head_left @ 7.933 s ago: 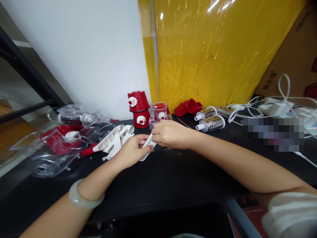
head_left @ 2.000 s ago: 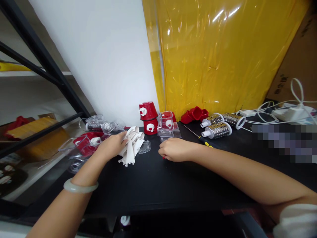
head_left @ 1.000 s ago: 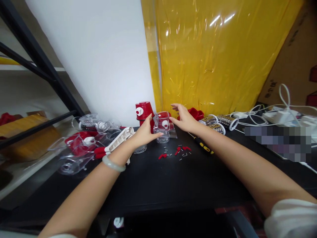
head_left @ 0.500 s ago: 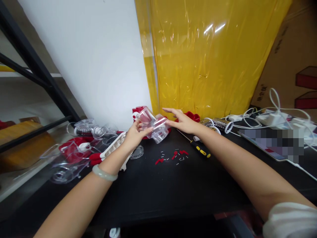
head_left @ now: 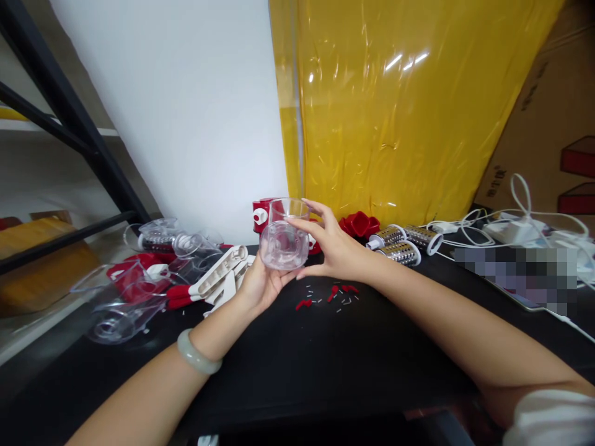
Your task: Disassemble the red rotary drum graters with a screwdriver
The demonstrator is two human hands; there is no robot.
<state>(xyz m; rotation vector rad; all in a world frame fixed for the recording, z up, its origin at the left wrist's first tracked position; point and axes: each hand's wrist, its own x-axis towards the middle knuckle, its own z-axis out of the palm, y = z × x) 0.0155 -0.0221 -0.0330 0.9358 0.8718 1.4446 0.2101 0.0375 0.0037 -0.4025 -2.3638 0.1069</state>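
Observation:
A clear plastic piece, round-bottomed with a cylindrical wall, is raised above the black table between my hands. My left hand cups it from below and the left, fingers closed against it. My right hand grips its right side, thumb low and fingers over the upper rim. Behind the piece stands a red plastic housing with a white knob, partly hidden. Beneath my hands lie small red plastic parts and several small screws or pins.
White-and-red handle parts and clear plastic pieces crowd the left. Metal grater drums and a red flower-shaped part sit at the right back. Farther right are a tablet, white cables and adapters.
The clear piece has been turned so its round face points toward me. My right hand has closed onto it. The screwdriver seen earlier is now hidden behind my right arm.

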